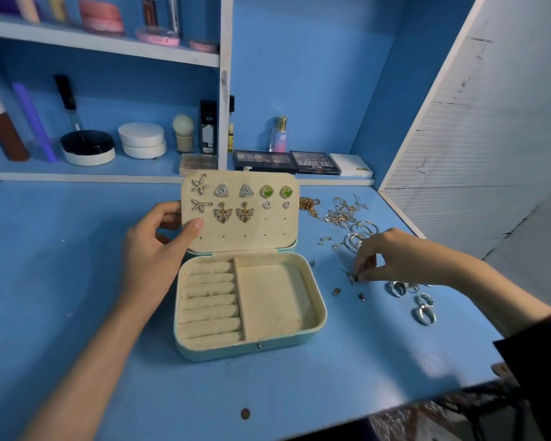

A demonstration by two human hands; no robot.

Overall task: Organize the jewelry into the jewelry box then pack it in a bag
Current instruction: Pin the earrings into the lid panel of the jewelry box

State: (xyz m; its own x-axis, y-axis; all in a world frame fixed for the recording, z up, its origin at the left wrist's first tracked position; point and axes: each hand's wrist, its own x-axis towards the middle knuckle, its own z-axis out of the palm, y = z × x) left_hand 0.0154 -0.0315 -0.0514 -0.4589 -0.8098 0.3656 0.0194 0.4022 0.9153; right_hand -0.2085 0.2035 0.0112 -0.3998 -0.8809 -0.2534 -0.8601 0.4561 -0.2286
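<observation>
Jewelry box (pixel 314 331), one, open at mid-table (pixel 77 281), its upright lid (pixel 268 237) carrying ten earrings (pixel 245 190) in five pairs: starfish, triangle, green-stone, butterfly, small silver. Left hand (pixel 153 249) grips the lid's left edge, thumb on its face; right hand (pixel 385 256) pinches one small earring (pixel 350 277) on the table right of the box. Loose nearby: silver rings (pixel 423 315), hoops (pixel 360 233), tangled gold chains (pixel 337 211), counts unclear.

wall: blue back wall (pixel 299 74) | furniture: blue tabletop (pixel 61 265), white shelf (pixel 102 43) and white upright divider (pixel 225 90) above it, cosmetics (pixel 88 148) lined below the shelf | right: scuffed white slatted panel (pixel 474 138) | light: dim, cool, even
</observation>
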